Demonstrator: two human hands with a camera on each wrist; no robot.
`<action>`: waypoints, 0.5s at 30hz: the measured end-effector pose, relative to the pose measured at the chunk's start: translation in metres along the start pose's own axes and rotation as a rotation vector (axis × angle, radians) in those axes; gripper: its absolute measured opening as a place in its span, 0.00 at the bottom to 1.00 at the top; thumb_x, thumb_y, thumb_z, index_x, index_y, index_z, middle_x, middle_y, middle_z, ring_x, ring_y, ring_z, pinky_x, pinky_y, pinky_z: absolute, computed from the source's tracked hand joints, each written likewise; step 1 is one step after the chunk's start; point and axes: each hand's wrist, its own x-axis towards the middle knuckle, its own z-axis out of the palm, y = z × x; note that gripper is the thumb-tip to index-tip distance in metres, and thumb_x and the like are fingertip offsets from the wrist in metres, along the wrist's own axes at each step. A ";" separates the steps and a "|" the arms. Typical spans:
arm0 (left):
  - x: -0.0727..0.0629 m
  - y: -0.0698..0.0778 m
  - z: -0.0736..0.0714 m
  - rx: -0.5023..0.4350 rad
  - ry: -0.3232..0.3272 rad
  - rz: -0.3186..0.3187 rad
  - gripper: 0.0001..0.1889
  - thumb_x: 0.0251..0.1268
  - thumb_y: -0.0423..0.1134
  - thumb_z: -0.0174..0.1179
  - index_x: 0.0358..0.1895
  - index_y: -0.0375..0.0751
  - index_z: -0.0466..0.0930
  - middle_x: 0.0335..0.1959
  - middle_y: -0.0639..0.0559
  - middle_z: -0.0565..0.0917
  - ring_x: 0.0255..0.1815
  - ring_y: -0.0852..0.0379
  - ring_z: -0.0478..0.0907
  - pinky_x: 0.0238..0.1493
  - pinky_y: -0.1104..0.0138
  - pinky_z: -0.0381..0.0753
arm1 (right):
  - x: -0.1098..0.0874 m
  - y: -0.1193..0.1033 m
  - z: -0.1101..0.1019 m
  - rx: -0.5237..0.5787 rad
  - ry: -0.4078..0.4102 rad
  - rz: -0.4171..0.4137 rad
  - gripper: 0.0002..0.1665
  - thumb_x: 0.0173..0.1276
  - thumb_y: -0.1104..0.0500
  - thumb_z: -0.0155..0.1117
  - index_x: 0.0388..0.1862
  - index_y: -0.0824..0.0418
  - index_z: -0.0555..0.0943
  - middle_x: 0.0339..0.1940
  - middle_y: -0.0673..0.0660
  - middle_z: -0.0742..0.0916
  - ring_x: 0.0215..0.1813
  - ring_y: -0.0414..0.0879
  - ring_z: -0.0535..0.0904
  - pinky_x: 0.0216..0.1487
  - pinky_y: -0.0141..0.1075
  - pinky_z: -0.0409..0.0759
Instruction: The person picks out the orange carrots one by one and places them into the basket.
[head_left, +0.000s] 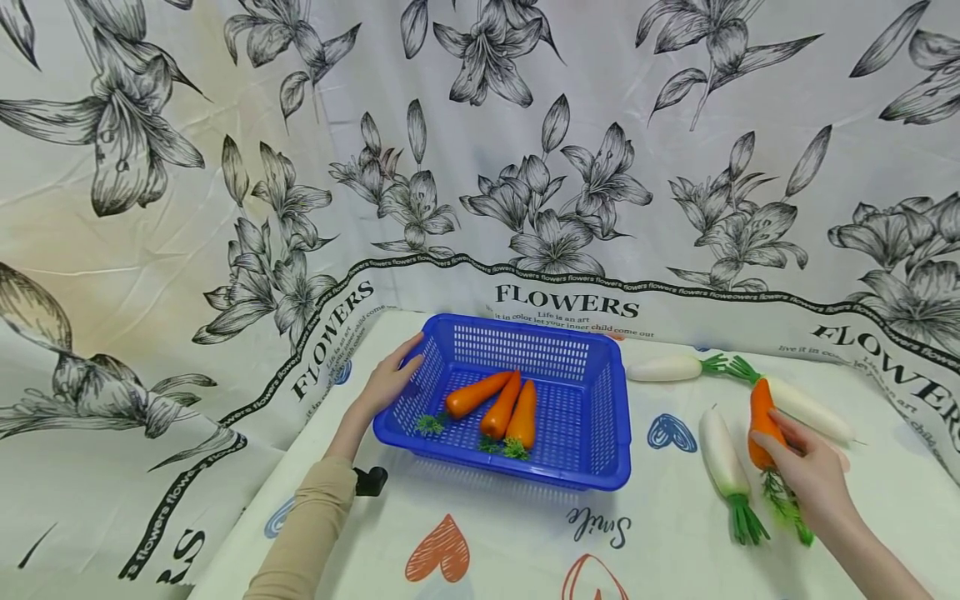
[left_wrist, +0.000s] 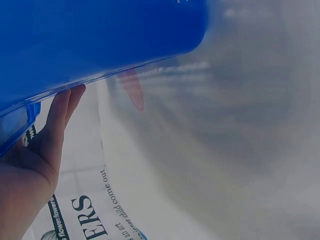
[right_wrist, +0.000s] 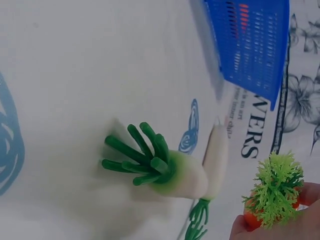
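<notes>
In the head view, my left hand (head_left: 388, 382) holds the left rim of a blue plastic basket (head_left: 502, 468). The left wrist view shows that hand's fingers (left_wrist: 59, 117) along the basket's edge (left_wrist: 125, 35). Inside the basket lie three orange carrots (head_left: 498, 417) with green tufts. To the right, my right hand (head_left: 813, 467) pinches another carrot (head_left: 761, 412) between thumb and fingers, its leafy top hanging toward the wrist. That leafy top (right_wrist: 277, 190) hides most of the carrot in the right wrist view. A white radish (head_left: 723, 454) lies just left of this hand.
Two more white radishes lie behind: one (head_left: 663, 367) beside the basket's right end, another (head_left: 806, 408) behind the held carrot. A white printed cloth (head_left: 517, 550) covers the table. Flower-patterned curtains (head_left: 555, 183) stand at the back and left. A small black object (head_left: 371, 481) shows by the left wrist.
</notes>
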 end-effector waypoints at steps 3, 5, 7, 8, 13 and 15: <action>0.000 0.001 0.000 -0.003 0.000 -0.003 0.28 0.74 0.51 0.44 0.74 0.52 0.55 0.75 0.47 0.59 0.75 0.41 0.55 0.73 0.44 0.54 | 0.000 -0.001 0.001 0.064 -0.053 0.004 0.44 0.71 0.46 0.54 0.75 0.66 0.49 0.55 0.53 0.73 0.36 0.16 0.67 0.36 0.17 0.75; 0.000 0.001 0.000 -0.003 0.001 -0.005 0.28 0.74 0.51 0.44 0.74 0.53 0.55 0.75 0.46 0.59 0.75 0.41 0.55 0.73 0.44 0.54 | 0.001 -0.001 0.001 0.140 -0.104 0.014 0.46 0.71 0.46 0.56 0.76 0.66 0.47 0.47 0.38 0.73 0.37 0.18 0.69 0.37 0.17 0.76; -0.001 0.001 0.000 -0.002 0.002 -0.005 0.28 0.74 0.51 0.44 0.74 0.53 0.56 0.75 0.47 0.60 0.75 0.41 0.55 0.73 0.44 0.54 | 0.001 -0.002 0.003 0.236 -0.162 0.034 0.48 0.70 0.47 0.57 0.76 0.66 0.45 0.43 0.31 0.70 0.37 0.20 0.71 0.39 0.17 0.76; -0.001 0.002 0.000 -0.001 0.003 -0.004 0.28 0.74 0.51 0.44 0.74 0.53 0.56 0.75 0.47 0.60 0.75 0.41 0.55 0.73 0.45 0.54 | 0.001 -0.003 0.004 0.275 -0.187 0.042 0.48 0.70 0.48 0.57 0.76 0.66 0.44 0.42 0.30 0.70 0.38 0.20 0.72 0.40 0.17 0.76; -0.001 0.002 -0.001 -0.002 0.003 0.001 0.28 0.74 0.51 0.44 0.74 0.52 0.55 0.75 0.46 0.59 0.75 0.41 0.55 0.73 0.44 0.54 | 0.000 -0.010 0.010 0.355 -0.237 0.061 0.48 0.71 0.50 0.57 0.77 0.64 0.42 0.48 0.36 0.71 0.39 0.22 0.74 0.42 0.17 0.76; -0.001 0.001 -0.001 0.007 0.002 0.004 0.28 0.75 0.52 0.44 0.74 0.51 0.55 0.75 0.46 0.59 0.75 0.40 0.55 0.73 0.44 0.54 | 0.000 -0.013 0.014 0.346 -0.234 0.057 0.47 0.71 0.50 0.57 0.77 0.64 0.43 0.54 0.45 0.71 0.39 0.22 0.74 0.42 0.17 0.76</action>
